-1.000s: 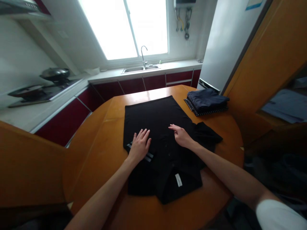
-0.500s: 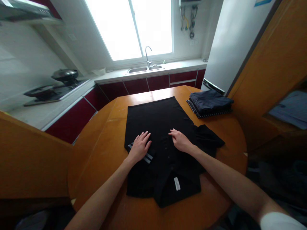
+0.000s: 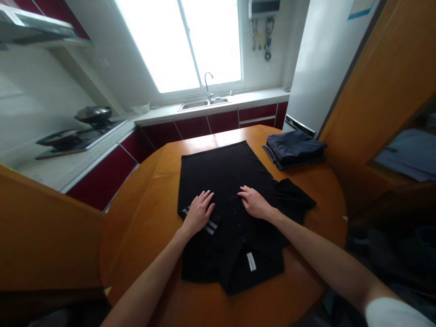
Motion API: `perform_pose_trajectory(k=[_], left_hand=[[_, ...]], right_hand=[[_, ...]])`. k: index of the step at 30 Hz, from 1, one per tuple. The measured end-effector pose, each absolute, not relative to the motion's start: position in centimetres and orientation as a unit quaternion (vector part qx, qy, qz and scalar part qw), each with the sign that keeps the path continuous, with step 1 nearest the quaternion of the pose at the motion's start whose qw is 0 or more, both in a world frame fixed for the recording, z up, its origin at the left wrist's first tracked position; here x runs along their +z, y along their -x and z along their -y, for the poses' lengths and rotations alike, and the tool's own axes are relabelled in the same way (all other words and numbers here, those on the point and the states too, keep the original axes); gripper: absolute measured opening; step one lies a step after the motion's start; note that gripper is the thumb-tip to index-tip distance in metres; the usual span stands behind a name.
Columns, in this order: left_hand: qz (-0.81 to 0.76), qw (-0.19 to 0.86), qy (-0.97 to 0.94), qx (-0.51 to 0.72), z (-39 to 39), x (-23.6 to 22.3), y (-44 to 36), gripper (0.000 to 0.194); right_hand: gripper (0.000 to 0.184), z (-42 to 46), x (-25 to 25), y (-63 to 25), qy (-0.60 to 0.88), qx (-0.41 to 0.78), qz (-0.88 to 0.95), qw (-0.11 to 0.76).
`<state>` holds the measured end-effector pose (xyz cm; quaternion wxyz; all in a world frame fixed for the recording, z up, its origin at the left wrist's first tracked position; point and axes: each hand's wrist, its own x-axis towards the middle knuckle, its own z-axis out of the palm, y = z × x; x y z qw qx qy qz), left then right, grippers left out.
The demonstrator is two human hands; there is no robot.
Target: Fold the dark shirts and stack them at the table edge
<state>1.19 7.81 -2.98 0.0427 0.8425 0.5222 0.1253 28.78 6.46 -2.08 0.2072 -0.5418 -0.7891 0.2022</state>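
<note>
A black polo shirt lies spread on the wooden table, its collar and white label toward me and its hem toward the window. The sleeve on the left is folded inward over the body, showing two grey stripes at its cuff; the other sleeve sticks out to the right. My left hand rests flat on the folded sleeve with fingers outstretched. Beside the button placket, my right hand lies on the shirt front, its fingers extended and slightly bent. Neither hand grips any cloth.
A stack of folded dark clothes sits at the table's back right. Behind the table runs a counter with a sink. Pans stand on the stove at left. A fridge rises at the right.
My right hand has lowered slightly toward me along the shirt front, its fingers now flatter on the cloth. The left hand stays on the folded sleeve. The camera view has shifted a little.
</note>
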Motion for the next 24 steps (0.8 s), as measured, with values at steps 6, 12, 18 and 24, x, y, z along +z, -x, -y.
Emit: perform_pose_trajectory(k=[6, 12, 18, 24], left_hand=[[-0.515, 0.038, -0.846, 0.134, -8.2, -3.4, -1.0, 0.052], [-0.515, 0.028, -0.844, 0.147, -8.4, -3.8, -1.0, 0.050], [-0.510, 0.027, -0.846, 0.152, -8.7, -4.2, -0.7, 0.051], [-0.502, 0.022, -0.851, 0.152, -9.2, -4.6, -0.4, 0.053]], right_hand=[[0.042, -6.5, -2.1, -28.7, 0.540, 0.195, 0.791, 0.212], [0.039, -6.7, -2.4, -28.7, 0.547, 0.203, 0.781, 0.225], [0.036, -5.3, 0.9, -30.6, 0.532, 0.244, 0.740, 0.332], [0.031, -2.6, 1.1, -38.8, 0.628, 0.163, 0.643, 0.408]])
